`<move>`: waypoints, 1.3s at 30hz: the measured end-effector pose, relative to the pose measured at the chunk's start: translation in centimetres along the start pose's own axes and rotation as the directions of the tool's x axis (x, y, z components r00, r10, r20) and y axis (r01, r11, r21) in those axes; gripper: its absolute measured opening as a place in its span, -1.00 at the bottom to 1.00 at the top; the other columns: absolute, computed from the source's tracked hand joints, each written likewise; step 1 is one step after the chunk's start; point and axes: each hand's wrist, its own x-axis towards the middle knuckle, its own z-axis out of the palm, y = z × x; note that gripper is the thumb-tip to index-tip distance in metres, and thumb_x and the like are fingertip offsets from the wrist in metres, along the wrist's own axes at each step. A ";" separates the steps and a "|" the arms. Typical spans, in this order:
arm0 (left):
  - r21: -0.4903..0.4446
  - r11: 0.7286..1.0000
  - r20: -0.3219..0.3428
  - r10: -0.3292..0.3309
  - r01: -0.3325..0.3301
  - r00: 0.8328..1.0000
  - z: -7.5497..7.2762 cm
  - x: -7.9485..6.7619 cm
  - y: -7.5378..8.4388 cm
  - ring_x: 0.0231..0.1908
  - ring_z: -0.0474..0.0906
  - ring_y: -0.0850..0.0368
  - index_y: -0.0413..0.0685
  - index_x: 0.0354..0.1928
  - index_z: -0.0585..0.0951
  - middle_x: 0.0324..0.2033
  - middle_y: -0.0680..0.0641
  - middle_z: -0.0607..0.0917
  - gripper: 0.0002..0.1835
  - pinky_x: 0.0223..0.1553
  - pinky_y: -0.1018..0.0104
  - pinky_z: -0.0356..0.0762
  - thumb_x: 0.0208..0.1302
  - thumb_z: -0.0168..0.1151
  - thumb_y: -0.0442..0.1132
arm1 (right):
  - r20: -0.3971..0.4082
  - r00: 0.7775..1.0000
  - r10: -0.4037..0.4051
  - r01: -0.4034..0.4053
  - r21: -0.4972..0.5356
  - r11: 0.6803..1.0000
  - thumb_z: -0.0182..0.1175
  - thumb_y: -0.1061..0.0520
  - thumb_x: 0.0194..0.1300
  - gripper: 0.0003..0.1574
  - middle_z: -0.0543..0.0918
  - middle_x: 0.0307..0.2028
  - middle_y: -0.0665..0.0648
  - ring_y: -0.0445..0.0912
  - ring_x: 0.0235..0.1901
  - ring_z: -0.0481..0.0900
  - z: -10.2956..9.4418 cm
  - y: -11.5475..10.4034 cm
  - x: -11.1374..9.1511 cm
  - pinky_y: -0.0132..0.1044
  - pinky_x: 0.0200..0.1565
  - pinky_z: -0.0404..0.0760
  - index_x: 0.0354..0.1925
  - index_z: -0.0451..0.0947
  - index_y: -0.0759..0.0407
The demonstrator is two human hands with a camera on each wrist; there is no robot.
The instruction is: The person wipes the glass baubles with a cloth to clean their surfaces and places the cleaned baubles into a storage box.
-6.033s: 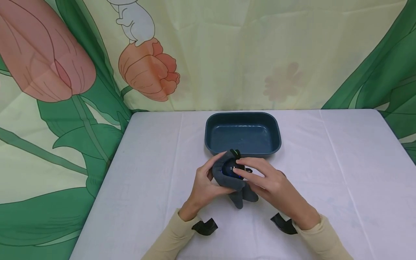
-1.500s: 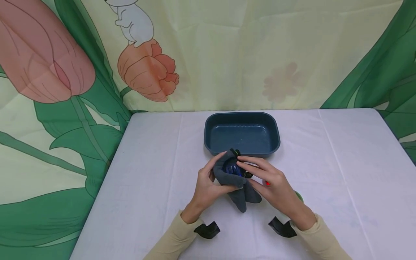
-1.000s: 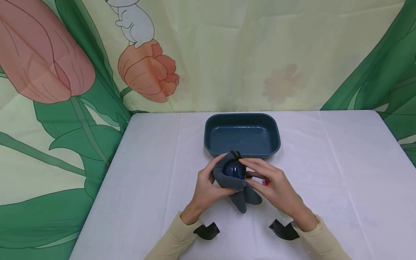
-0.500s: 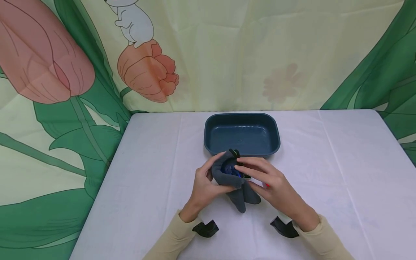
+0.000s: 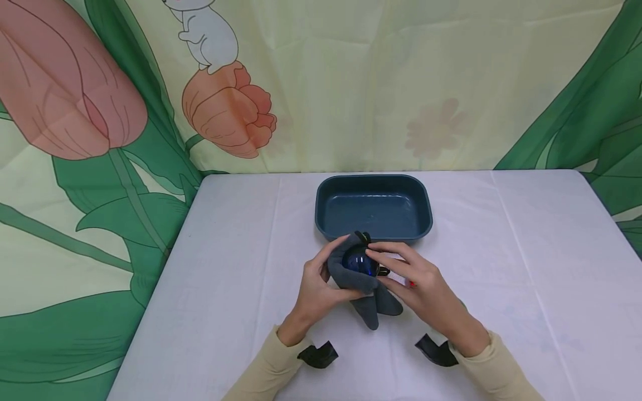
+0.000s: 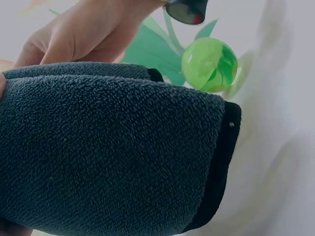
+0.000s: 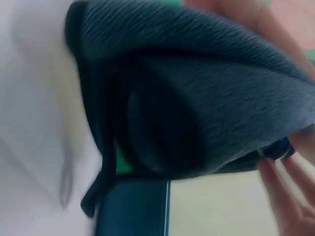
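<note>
My left hand (image 5: 321,287) grips a folded dark grey towel (image 5: 368,312), thumb on the near side and fingers on the far side. Bunched in the towel is a glossy dark blue ball (image 5: 358,260), its top showing. The fingertips of my right hand (image 5: 416,275) hold the ball from the right, with the thumb low by the towel's fold. In the left wrist view the towel (image 6: 108,147) with its black edge fills the middle. The right wrist view is blurred; the towel (image 7: 246,103) covers much of it, and fingertips (image 7: 268,172) reach a dark shiny patch at the right.
A dark blue rectangular basin (image 5: 373,209) stands just beyond the hands on the white-covered table (image 5: 241,250). A clear green ball (image 6: 209,64) lies on the table, mostly hidden by the right wrist in the head view. A printed curtain (image 5: 351,83) hangs behind.
The right fingers have shifted slightly back and forth over the ball in the towel. Against six seconds ago, green shows by the right wrist and red below the palm. The basin stays put.
</note>
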 end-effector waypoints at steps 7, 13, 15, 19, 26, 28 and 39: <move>0.020 1.000 0.019 0.016 -0.016 1.000 -0.1 0.1 0.0 0.05 0.49 -0.04 -0.43 0.21 0.28 0.06 -0.33 0.49 -0.14 0.06 0.18 0.46 -0.25 0.45 -0.59 | 0.019 0.969 0.246 -0.246 0.157 0.956 0.33 0.31 0.00 -0.29 0.48 0.06 0.04 -0.16 -0.08 0.56 0.2 0.2 -0.2 -0.40 -0.28 0.63 0.18 0.44 0.11; 0.024 1.000 -0.002 0.009 -0.009 1.000 -0.3 0.0 -0.1 0.04 0.50 -0.03 -0.41 0.20 0.31 0.05 -0.32 0.50 -0.17 0.04 0.19 0.48 -0.24 0.45 -0.58 | 0.049 0.970 0.240 -0.243 0.073 0.967 0.35 0.29 0.02 -0.24 0.44 0.11 -0.01 -0.12 -0.06 0.57 0.0 0.0 -0.2 -0.58 -0.43 0.51 0.22 0.40 0.02; 0.021 1.000 -0.002 0.005 -0.005 1.000 -0.4 0.0 -0.2 0.03 0.50 -0.03 -0.41 0.20 0.31 0.05 -0.32 0.51 -0.17 0.03 0.18 0.49 -0.24 0.45 -0.58 | 0.056 0.979 0.194 -0.196 0.033 0.980 0.35 0.23 0.04 -0.24 0.42 0.15 -0.01 -0.12 0.03 0.50 -0.1 0.0 -0.2 -0.58 -0.22 0.54 0.23 0.38 0.02; 0.002 1.000 -0.018 -0.011 0.011 1.000 -0.5 -0.1 -0.2 0.02 0.51 -0.03 -0.41 0.20 0.32 0.04 -0.32 0.51 -0.17 0.02 0.17 0.50 -0.24 0.44 -0.59 | 0.064 0.998 0.028 -0.025 -0.048 0.999 0.18 -0.01 0.20 -0.38 0.39 0.19 0.06 -0.09 0.13 0.38 -0.3 -0.1 0.1 -0.62 -0.06 0.46 0.23 0.38 0.07; -0.048 0.999 -0.040 -0.019 0.017 0.999 -0.5 -0.1 -0.2 0.03 0.50 -0.06 -0.42 0.20 0.31 0.08 -0.32 0.48 -0.18 0.03 0.14 0.48 -0.23 0.41 -0.63 | 0.030 0.988 -0.154 0.157 -0.133 0.979 0.41 0.43 -0.16 -0.14 0.43 0.15 0.18 -0.01 0.12 0.40 0.0 -0.1 0.5 -0.40 0.05 0.47 0.18 0.44 0.14; -0.044 0.999 -0.041 -0.013 0.011 0.999 -0.4 -0.1 -0.2 0.03 0.50 -0.06 -0.43 0.20 0.31 0.08 -0.34 0.47 -0.18 0.04 0.14 0.48 -0.22 0.41 -0.63 | 0.017 0.986 -0.168 0.168 -0.152 0.974 0.39 0.49 -0.21 -0.11 0.44 0.14 0.19 0.00 0.12 0.41 0.1 0.0 0.5 -0.36 0.04 0.49 0.17 0.44 0.16; -0.019 0.999 -0.029 -0.027 0.026 0.999 0.0 0.0 -0.1 0.06 0.48 -0.05 -0.40 0.23 0.28 0.10 -0.31 0.47 -0.14 0.07 0.18 0.46 -0.22 0.43 -0.59 | 0.011 1.000 -0.027 0.028 -0.124 0.992 0.09 0.07 0.28 -0.47 0.42 0.15 0.12 -0.06 0.08 0.45 0.2 -0.1 0.1 -0.53 -0.01 0.47 0.21 0.40 0.15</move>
